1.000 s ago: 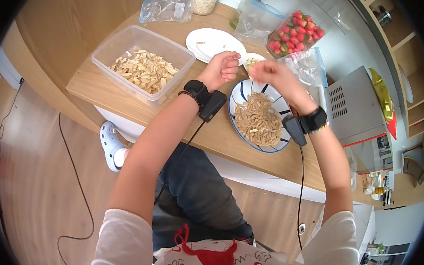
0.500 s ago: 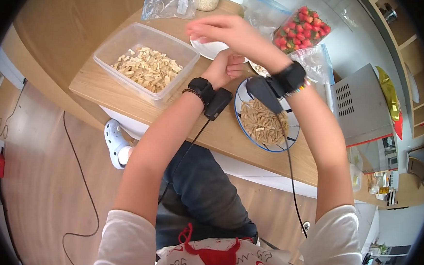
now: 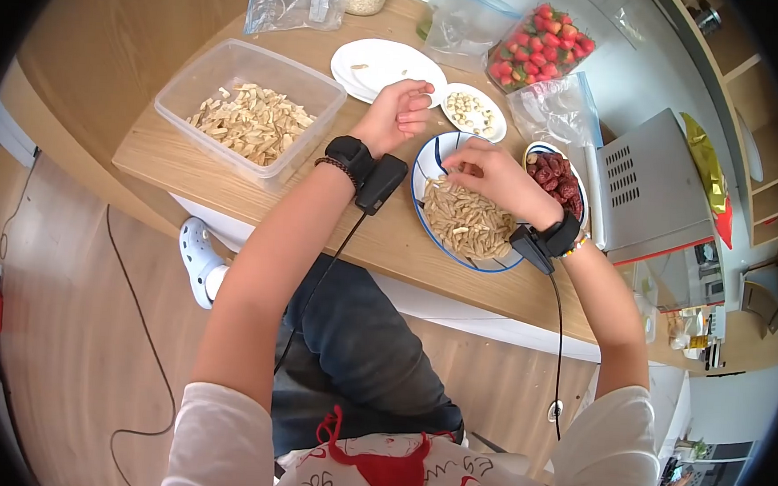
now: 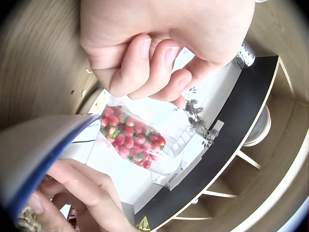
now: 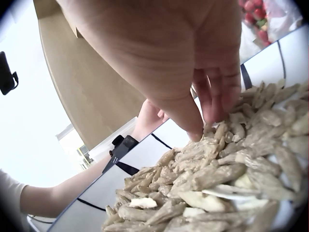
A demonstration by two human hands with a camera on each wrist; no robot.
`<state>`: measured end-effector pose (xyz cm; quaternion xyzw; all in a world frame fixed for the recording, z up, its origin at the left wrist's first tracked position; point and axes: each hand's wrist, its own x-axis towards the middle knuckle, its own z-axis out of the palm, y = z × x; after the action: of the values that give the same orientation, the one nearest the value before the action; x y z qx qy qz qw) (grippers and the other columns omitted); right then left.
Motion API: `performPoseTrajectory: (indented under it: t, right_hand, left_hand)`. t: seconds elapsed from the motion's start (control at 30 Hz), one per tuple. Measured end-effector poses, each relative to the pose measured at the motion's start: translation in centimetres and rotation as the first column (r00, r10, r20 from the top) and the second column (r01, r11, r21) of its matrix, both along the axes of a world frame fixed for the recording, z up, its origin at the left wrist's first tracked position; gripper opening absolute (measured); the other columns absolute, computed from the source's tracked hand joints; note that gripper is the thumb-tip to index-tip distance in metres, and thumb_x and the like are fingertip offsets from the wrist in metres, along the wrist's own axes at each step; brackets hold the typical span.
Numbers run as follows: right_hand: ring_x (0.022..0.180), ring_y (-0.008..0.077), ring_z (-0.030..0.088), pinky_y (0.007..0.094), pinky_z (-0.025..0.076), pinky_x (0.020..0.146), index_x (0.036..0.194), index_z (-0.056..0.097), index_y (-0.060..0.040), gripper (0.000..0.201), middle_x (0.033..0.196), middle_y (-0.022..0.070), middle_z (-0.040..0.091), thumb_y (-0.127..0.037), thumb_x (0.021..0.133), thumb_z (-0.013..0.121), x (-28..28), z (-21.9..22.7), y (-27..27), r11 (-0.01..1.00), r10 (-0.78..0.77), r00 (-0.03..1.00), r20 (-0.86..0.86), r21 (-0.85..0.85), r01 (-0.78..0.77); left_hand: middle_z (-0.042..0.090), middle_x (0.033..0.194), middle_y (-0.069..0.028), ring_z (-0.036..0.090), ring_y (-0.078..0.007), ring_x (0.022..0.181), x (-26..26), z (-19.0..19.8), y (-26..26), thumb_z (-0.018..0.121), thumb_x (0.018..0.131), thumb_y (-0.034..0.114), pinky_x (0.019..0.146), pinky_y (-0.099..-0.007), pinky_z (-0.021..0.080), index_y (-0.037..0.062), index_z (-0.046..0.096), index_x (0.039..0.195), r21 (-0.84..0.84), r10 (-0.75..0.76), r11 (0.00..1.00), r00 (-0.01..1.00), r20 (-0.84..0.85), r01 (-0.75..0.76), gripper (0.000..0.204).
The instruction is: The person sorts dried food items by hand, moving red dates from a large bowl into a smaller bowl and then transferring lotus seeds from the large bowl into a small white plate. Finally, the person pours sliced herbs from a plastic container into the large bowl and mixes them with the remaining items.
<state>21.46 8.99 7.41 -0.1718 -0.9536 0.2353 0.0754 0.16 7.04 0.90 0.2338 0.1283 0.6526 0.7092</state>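
My right hand reaches down into a blue-rimmed white bowl. Its thumb and fingertips are at the heap of dried, tan, spindle-shaped pieces; I cannot tell whether they pinch one. A few paler, chip-like bits lie among these pieces. To the left, my left hand hangs loosely curled, palm side to the right, with nothing seen in its fingers. Behind it is a white plate with a couple of small bits on it.
On the left stands a clear plastic box of pale dried slices. Beyond the bowl are a small dish of cream-coloured pieces, a bowl of wrinkled red dates and a pack of strawberries. Clear bags lie along the back.
My right hand swung left over the white plate, past the left hand, then came back right and down into the bowl. The left hand has stayed almost where it was.
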Motion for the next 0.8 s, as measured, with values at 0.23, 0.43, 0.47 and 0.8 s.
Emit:
performPoseTrajectory:
  t: [0.23, 0.43, 0.47, 0.8]
  right_hand:
    - [0.083, 0.0234, 0.059, 0.0312, 0.047, 0.073, 0.095, 0.062, -0.0020, 0.018, 0.090, 0.0104, 0.056, -0.012, 0.081, 0.064, -0.8, 0.2, -1.0, 0.983, 0.126, 0.988, 0.092, 0.121, -0.137]
    - [0.081, 0.0229, 0.058, 0.0316, 0.046, 0.072, 0.089, 0.060, -0.0021, 0.015, 0.087, 0.0092, 0.056, -0.011, 0.078, 0.064, -1.2, 0.5, -0.9, 0.993, 0.100, 0.982, 0.163, 0.048, -0.109]
    - [0.080, 0.0226, 0.058, 0.0314, 0.045, 0.071, 0.088, 0.060, -0.0020, 0.015, 0.086, 0.0091, 0.055, -0.011, 0.077, 0.064, -1.3, 0.6, -0.9, 0.995, 0.087, 0.978, 0.188, 0.035, -0.095]
    - [0.072, 0.0210, 0.057, 0.0303, 0.045, 0.067, 0.080, 0.055, -0.0019, 0.014, 0.078, 0.0087, 0.055, -0.010, 0.072, 0.064, -1.5, 0.2, -1.2, 0.993, 0.061, 0.982, 0.181, 0.085, -0.077]
  left_hand:
    - [0.033, 0.057, 0.0051, 0.026, -0.0041, 0.042, 0.0, 0.0, 0.1, 0.048, 0.091, 0.017, 0.038, -0.0186, 0.021, 0.0044, 0.050, 0.089, 0.019, -0.014, 1.000, 1.000, -0.002, 0.014, 0.013]
    - [0.033, 0.057, 0.0048, 0.026, -0.0043, 0.042, -0.1, -0.2, 0.2, 0.046, 0.091, 0.016, 0.038, -0.0186, 0.022, 0.0041, 0.050, 0.089, 0.022, -0.021, 1.000, 1.000, 0.008, 0.021, 0.013]
    - [0.033, 0.058, 0.0047, 0.026, -0.0043, 0.042, -0.1, -0.2, 0.3, 0.046, 0.091, 0.016, 0.038, -0.0186, 0.022, 0.0041, 0.049, 0.089, 0.025, -0.024, 0.999, 1.000, 0.010, 0.023, 0.013]
    - [0.033, 0.057, 0.0050, 0.025, -0.0044, 0.042, -0.1, -0.1, 0.2, 0.047, 0.091, 0.017, 0.038, -0.0189, 0.021, 0.0045, 0.049, 0.089, 0.011, -0.023, 1.000, 1.000, -0.003, 0.023, 0.012]
